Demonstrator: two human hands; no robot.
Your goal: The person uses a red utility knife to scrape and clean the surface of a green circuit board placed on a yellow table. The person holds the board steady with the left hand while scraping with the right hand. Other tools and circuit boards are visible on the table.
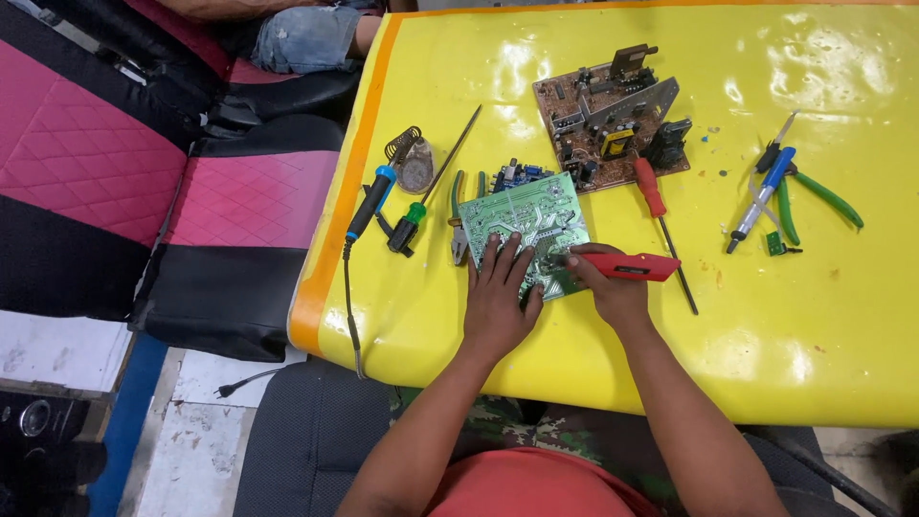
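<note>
While the left hand (498, 297) covers the green board (524, 225), its near edge is hidden.

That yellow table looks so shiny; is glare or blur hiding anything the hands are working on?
Head view: white glare patches sit on the table near its far edge, away from the work. The green board under the left hand is evenly lit and sharp. The red tool in the right hand is crisp too. Shadows are soft; the table edges bow slightly from the wide lens.

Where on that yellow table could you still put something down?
Bare table right of the red tool, below the green pliers, and along the top edge left of the brown board. It is crowded around the green board.
</note>
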